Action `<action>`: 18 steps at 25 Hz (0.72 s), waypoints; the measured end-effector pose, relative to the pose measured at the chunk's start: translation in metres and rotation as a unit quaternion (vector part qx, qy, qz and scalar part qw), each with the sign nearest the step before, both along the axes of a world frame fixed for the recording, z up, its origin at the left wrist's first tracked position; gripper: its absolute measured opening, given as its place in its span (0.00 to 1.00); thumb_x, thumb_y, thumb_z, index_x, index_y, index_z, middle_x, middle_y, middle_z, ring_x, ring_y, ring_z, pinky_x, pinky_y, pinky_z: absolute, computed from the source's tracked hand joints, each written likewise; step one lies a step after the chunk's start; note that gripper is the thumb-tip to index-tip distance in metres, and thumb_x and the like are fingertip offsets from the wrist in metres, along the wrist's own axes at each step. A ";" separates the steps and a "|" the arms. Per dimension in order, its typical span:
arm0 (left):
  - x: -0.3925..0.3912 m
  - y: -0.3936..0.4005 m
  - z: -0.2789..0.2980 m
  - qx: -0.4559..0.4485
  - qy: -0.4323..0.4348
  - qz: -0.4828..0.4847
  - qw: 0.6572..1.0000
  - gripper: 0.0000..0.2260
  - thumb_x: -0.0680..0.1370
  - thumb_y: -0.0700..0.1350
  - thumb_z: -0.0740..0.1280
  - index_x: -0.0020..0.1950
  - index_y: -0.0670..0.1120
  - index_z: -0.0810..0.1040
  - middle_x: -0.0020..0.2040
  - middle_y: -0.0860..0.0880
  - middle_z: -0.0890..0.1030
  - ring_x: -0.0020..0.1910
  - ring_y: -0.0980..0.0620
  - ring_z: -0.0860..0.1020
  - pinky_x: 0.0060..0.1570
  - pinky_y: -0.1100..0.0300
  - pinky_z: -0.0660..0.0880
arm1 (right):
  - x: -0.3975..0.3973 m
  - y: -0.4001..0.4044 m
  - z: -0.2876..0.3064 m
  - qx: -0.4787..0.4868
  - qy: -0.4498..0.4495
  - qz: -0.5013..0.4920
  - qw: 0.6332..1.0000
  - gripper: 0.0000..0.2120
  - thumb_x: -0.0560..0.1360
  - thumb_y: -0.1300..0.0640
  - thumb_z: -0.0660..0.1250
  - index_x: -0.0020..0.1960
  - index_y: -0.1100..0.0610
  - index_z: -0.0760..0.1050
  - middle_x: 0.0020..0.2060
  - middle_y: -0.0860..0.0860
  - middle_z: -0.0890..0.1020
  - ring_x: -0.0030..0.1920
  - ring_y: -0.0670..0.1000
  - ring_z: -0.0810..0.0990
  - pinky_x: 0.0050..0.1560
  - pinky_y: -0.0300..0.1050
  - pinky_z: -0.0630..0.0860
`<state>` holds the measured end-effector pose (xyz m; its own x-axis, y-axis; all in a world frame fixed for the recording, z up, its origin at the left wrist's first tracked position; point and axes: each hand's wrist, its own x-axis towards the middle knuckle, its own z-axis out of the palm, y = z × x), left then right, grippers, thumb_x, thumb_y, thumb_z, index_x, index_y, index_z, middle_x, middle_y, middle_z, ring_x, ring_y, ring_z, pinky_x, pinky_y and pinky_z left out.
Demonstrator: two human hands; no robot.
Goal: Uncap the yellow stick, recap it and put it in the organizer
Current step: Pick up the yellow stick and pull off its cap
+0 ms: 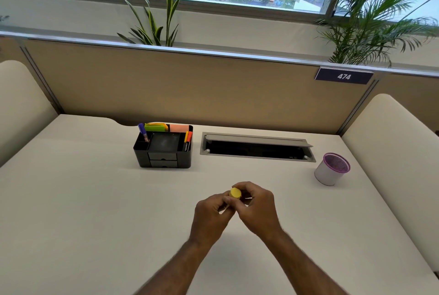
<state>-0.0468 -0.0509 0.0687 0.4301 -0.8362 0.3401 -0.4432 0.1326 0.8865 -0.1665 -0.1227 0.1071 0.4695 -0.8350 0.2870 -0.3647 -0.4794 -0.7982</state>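
Both my hands meet over the middle of the white desk, holding the yellow stick (235, 193) between them. Only its round yellow end shows, pointing up and away; the rest is hidden by my fingers. My left hand (212, 211) pinches the lower part from the left. My right hand (256, 206) wraps the yellow end from the right. I cannot tell whether the cap is on or off. The black organizer (164, 152) stands farther back and to the left, holding a purple pen, orange markers and sticky notes.
A grey cable hatch (257, 146) with an open lid is set into the desk right of the organizer. A white cup with a purple mesh rim (331, 169) stands at the right. A beige partition with the sign 474 (343, 76) closes the back edge.
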 end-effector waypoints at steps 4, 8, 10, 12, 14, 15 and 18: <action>0.001 0.001 -0.001 0.003 -0.008 -0.022 1.000 0.13 0.75 0.54 0.69 0.55 0.50 0.84 0.47 0.52 0.88 0.45 0.57 0.84 0.43 0.56 0.83 | -0.001 0.001 0.004 -0.010 0.005 -0.001 1.000 0.12 0.69 0.52 0.78 0.49 0.55 0.83 0.39 0.46 0.86 0.39 0.46 0.85 0.42 0.42 0.83; 0.003 0.002 -0.003 0.003 -0.002 -0.029 1.000 0.13 0.74 0.52 0.69 0.56 0.50 0.84 0.50 0.53 0.87 0.47 0.59 0.84 0.46 0.59 0.83 | -0.003 0.001 0.004 0.011 -0.004 0.007 1.000 0.12 0.68 0.54 0.79 0.49 0.55 0.82 0.39 0.46 0.86 0.39 0.44 0.85 0.42 0.38 0.83; 0.003 0.001 -0.003 0.000 0.004 -0.028 1.000 0.12 0.74 0.52 0.70 0.56 0.51 0.83 0.49 0.55 0.86 0.47 0.59 0.84 0.46 0.61 0.83 | -0.001 0.000 0.005 0.032 -0.019 0.001 0.999 0.12 0.67 0.55 0.80 0.49 0.55 0.83 0.39 0.46 0.86 0.40 0.43 0.85 0.42 0.35 0.82; 0.003 0.000 -0.002 0.006 0.006 -0.026 1.000 0.11 0.75 0.52 0.70 0.56 0.53 0.83 0.47 0.56 0.86 0.45 0.58 0.84 0.44 0.62 0.82 | -0.002 -0.001 0.008 0.065 -0.054 -0.009 0.996 0.12 0.67 0.54 0.80 0.48 0.54 0.83 0.39 0.46 0.87 0.41 0.44 0.86 0.43 0.35 0.82; 0.005 -0.001 -0.004 0.015 0.021 -0.016 1.000 0.12 0.75 0.48 0.73 0.58 0.52 0.82 0.47 0.56 0.87 0.46 0.56 0.84 0.45 0.64 0.82 | -0.003 -0.004 0.010 0.123 -0.103 -0.024 0.987 0.13 0.67 0.51 0.80 0.48 0.54 0.83 0.41 0.48 0.87 0.43 0.48 0.86 0.45 0.40 0.83; 0.006 -0.002 -0.006 0.019 0.032 -0.007 0.999 0.14 0.74 0.46 0.74 0.59 0.51 0.82 0.49 0.57 0.86 0.47 0.57 0.84 0.47 0.66 0.81 | -0.004 -0.006 0.010 0.169 -0.139 -0.029 0.975 0.15 0.66 0.50 0.79 0.49 0.55 0.83 0.42 0.50 0.87 0.45 0.50 0.87 0.46 0.43 0.84; 0.008 -0.002 -0.013 0.032 0.055 0.026 0.998 0.15 0.73 0.43 0.76 0.59 0.49 0.82 0.49 0.65 0.83 0.50 0.63 0.83 0.50 0.70 0.78 | -0.009 -0.013 0.002 0.301 -0.233 -0.048 0.923 0.16 0.67 0.56 0.78 0.54 0.58 0.83 0.47 0.56 0.87 0.49 0.57 0.86 0.48 0.52 0.85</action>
